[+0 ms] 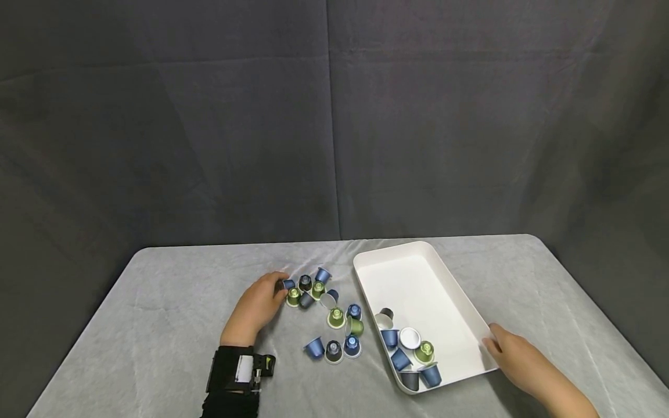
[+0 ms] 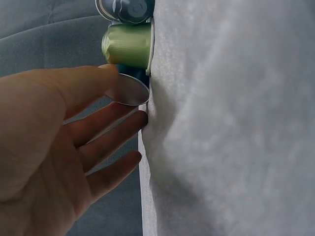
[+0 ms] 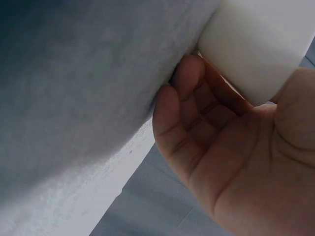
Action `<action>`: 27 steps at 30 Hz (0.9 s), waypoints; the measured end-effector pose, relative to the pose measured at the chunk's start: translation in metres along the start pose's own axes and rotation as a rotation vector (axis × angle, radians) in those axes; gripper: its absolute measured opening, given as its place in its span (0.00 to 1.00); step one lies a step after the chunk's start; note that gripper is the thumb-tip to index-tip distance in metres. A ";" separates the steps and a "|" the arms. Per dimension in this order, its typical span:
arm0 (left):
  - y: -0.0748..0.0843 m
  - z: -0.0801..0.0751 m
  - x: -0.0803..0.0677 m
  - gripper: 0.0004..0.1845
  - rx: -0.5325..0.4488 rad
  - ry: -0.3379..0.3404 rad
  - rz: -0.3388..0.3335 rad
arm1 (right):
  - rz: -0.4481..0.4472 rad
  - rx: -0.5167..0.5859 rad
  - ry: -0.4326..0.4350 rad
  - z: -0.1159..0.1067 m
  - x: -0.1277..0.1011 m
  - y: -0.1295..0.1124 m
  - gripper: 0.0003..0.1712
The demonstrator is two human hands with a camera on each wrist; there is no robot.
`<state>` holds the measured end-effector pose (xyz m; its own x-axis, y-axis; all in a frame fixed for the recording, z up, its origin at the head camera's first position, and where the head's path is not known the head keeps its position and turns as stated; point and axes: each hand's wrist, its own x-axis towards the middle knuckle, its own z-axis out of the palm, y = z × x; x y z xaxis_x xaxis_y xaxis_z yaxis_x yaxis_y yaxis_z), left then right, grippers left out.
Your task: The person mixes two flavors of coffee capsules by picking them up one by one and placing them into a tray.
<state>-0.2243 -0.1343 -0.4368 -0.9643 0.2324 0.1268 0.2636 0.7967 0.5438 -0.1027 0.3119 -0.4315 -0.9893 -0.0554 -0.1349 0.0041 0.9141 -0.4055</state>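
1. I see the left hand (image 1: 256,305) pinching a blue capsule (image 1: 288,284), lower centre of the head view.
2. I see the right hand (image 1: 517,357) gripping the white tray (image 1: 418,284), lower right.

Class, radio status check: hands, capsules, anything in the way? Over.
Left hand pinches blue capsule. Right hand grips tray corner. Other capsules on table and in tray. Green capsule close beside left hand, possibly in the way.

A creased dark grey curtain (image 1: 235,145) — seamed vertically — hangs behind the pale grey cloth-covered table (image 1: 157,325).
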 end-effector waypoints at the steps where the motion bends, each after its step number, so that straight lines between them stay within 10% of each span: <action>1: 0.000 0.000 0.000 0.18 0.001 0.001 0.001 | 0.001 0.001 -0.001 0.000 0.000 0.000 0.05; 27: 0.009 -0.005 -0.002 0.19 0.002 0.038 -0.025 | -0.006 0.019 -0.002 0.001 0.001 0.002 0.07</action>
<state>-0.2205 -0.1302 -0.4276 -0.9709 0.1912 0.1444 0.2393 0.8031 0.5456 -0.1032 0.3136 -0.4329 -0.9890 -0.0620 -0.1344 0.0008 0.9059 -0.4236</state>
